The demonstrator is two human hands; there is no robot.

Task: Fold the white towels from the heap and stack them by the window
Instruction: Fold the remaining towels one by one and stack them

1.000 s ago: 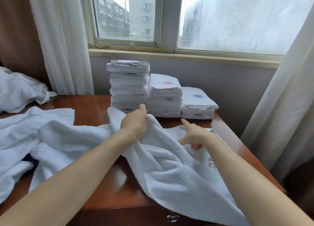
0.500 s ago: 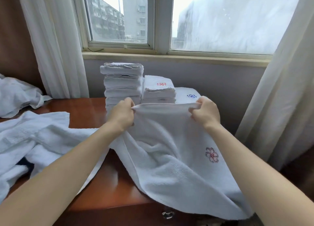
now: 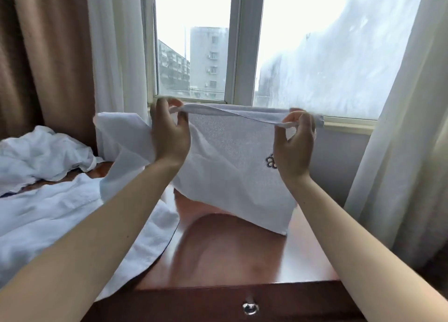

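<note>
A white towel (image 3: 228, 166) with a dark embroidered flower hangs in the air in front of the window (image 3: 315, 55). My left hand (image 3: 171, 135) pinches its top edge near the left corner. My right hand (image 3: 294, 144) pinches the same edge near the right corner, so the edge is stretched between them. The towel's lower edge hangs just above the wooden table (image 3: 225, 254). The heap of white towels (image 3: 48, 215) lies on the table's left side. The raised towel hides the folded stacks by the window.
More crumpled white cloth (image 3: 41, 154) lies at the far left. White sheer curtains (image 3: 407, 118) hang on both sides of the window, with a brown curtain (image 3: 48, 55) behind the left one. A drawer knob (image 3: 250, 308) sits in the table's front.
Both hands have lifted the towel from table height up in front of the window. The view has tilted upward, and the folded stacks are now hidden behind the towel.
</note>
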